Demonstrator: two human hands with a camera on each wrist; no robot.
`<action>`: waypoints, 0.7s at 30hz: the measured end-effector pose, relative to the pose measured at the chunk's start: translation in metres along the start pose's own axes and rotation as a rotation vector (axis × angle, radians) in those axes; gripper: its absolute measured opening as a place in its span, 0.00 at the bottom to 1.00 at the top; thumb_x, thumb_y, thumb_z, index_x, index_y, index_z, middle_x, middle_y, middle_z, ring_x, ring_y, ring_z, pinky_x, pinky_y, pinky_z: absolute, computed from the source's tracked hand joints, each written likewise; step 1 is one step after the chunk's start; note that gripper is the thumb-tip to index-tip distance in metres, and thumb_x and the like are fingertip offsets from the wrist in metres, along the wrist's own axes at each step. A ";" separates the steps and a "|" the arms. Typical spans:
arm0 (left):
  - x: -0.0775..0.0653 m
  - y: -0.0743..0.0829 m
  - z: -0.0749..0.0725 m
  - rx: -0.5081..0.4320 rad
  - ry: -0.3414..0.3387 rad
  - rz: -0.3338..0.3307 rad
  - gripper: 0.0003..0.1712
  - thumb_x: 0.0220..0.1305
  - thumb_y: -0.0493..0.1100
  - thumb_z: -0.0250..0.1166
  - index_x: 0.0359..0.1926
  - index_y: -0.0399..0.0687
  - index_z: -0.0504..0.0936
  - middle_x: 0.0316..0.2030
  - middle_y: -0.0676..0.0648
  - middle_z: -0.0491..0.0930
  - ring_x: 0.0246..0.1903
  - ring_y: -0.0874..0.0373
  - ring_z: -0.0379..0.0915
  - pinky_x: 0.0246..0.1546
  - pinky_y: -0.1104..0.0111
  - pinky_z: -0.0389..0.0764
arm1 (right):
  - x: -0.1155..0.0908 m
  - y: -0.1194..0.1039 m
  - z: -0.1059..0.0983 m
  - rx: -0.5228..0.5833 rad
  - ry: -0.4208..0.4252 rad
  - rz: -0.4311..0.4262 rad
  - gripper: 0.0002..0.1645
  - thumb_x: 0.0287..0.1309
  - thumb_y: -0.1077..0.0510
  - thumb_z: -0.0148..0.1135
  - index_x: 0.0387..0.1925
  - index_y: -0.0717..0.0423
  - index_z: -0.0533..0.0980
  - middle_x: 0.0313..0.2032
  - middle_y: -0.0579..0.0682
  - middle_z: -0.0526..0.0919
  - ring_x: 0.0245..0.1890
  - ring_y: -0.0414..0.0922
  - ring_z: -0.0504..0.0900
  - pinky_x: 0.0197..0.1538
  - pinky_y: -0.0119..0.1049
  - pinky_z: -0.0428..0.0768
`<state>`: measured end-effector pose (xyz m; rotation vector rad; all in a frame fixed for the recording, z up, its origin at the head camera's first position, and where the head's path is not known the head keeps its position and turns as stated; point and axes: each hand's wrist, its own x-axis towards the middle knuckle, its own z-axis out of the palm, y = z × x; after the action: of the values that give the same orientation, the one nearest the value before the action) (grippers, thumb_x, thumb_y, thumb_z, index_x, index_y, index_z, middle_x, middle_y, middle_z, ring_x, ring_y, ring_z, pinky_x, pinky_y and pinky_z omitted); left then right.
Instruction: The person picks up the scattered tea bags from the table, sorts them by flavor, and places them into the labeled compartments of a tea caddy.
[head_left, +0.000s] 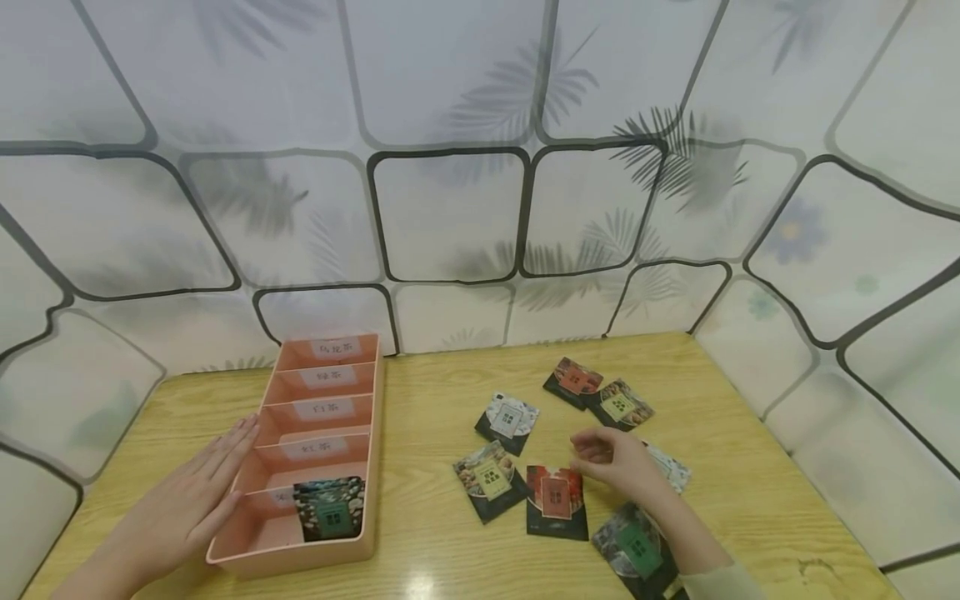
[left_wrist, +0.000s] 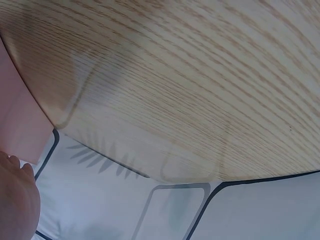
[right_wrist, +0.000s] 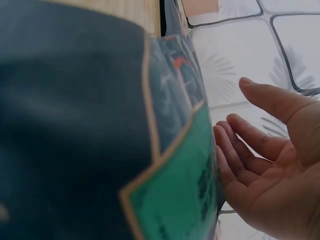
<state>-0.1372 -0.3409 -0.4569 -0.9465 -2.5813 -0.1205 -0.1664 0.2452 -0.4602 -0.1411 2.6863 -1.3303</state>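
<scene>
My left hand (head_left: 183, 500) rests with straight fingers along the left rim of a pink compartment box (head_left: 377, 467). A dark tea sachet with a green label (head_left: 330, 510) leans in the box's nearest compartment. My right hand (head_left: 618, 462) hovers above the table among loose sachets, its fingers loosely bent with nothing between them. Closest to it is a sachet with a red label (head_left: 557, 502). Under the right forearm lies a green-label sachet (head_left: 633, 546), which fills much of the right wrist view. A pale sachet (head_left: 670, 467) is partly hidden behind the right wrist.
Farther back lie a red-label sachet (head_left: 573, 382) and a yellow-label sachet (head_left: 621, 405), edges overlapping. To the left are a white-label sachet (head_left: 507, 422) and another yellow-label one (head_left: 489, 482). The box's dividers carry white paper labels (head_left: 322, 408). Patterned fabric (head_left: 450, 217) walls the wooden table (head_left: 427, 400).
</scene>
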 end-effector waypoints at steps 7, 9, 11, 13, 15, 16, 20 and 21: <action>0.001 0.001 -0.001 -0.003 -0.016 -0.003 0.45 0.76 0.46 0.63 0.84 0.37 0.54 0.87 0.52 0.40 0.84 0.70 0.24 0.80 0.83 0.29 | 0.001 0.005 -0.001 -0.001 -0.064 -0.008 0.27 0.61 0.57 0.78 0.58 0.65 0.82 0.51 0.58 0.89 0.49 0.50 0.87 0.51 0.40 0.87; 0.002 0.001 -0.002 -0.006 -0.018 0.000 0.45 0.76 0.46 0.63 0.84 0.36 0.54 0.87 0.52 0.41 0.84 0.70 0.24 0.80 0.83 0.29 | 0.001 0.006 -0.001 -0.005 -0.077 -0.024 0.27 0.61 0.57 0.78 0.58 0.65 0.81 0.52 0.59 0.88 0.50 0.51 0.87 0.52 0.40 0.87; 0.002 0.001 -0.002 -0.006 -0.018 0.001 0.45 0.76 0.46 0.63 0.84 0.36 0.54 0.87 0.51 0.41 0.84 0.70 0.24 0.80 0.83 0.29 | 0.001 0.008 0.000 -0.015 -0.096 -0.043 0.29 0.60 0.57 0.79 0.59 0.65 0.81 0.54 0.59 0.87 0.51 0.51 0.86 0.53 0.39 0.87; 0.002 0.001 -0.002 -0.004 -0.020 0.001 0.45 0.76 0.46 0.63 0.84 0.37 0.54 0.87 0.52 0.41 0.84 0.70 0.24 0.80 0.83 0.28 | 0.001 0.009 0.000 -0.038 -0.115 -0.063 0.31 0.59 0.56 0.80 0.60 0.65 0.80 0.55 0.59 0.86 0.52 0.51 0.85 0.55 0.38 0.86; 0.002 0.001 -0.002 -0.003 -0.020 0.001 0.45 0.76 0.46 0.63 0.84 0.37 0.53 0.87 0.52 0.41 0.84 0.70 0.24 0.80 0.82 0.28 | 0.002 0.011 0.001 -0.065 -0.135 -0.089 0.33 0.57 0.56 0.81 0.60 0.64 0.80 0.56 0.58 0.85 0.52 0.50 0.83 0.56 0.38 0.85; 0.002 0.001 -0.002 -0.002 -0.021 0.002 0.45 0.76 0.46 0.63 0.84 0.37 0.53 0.87 0.52 0.41 0.84 0.70 0.24 0.80 0.82 0.28 | 0.002 0.011 0.001 -0.079 -0.144 -0.100 0.34 0.56 0.55 0.82 0.61 0.64 0.79 0.56 0.58 0.84 0.52 0.49 0.82 0.56 0.38 0.85; 0.001 0.001 -0.002 -0.001 -0.026 -0.004 0.45 0.76 0.46 0.63 0.84 0.37 0.53 0.87 0.52 0.40 0.84 0.70 0.24 0.80 0.82 0.28 | 0.003 0.014 0.001 -0.130 -0.166 -0.141 0.36 0.54 0.52 0.84 0.61 0.62 0.79 0.57 0.57 0.83 0.52 0.47 0.80 0.56 0.38 0.84; 0.001 0.001 -0.002 -0.001 -0.028 -0.005 0.45 0.76 0.46 0.62 0.84 0.37 0.53 0.87 0.52 0.40 0.84 0.70 0.24 0.80 0.83 0.28 | 0.003 0.014 0.001 -0.139 -0.170 -0.147 0.37 0.53 0.51 0.84 0.61 0.61 0.80 0.56 0.56 0.82 0.52 0.46 0.80 0.56 0.38 0.84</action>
<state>-0.1367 -0.3399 -0.4546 -0.9485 -2.6096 -0.1112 -0.1700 0.2523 -0.4721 -0.4536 2.6647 -1.1101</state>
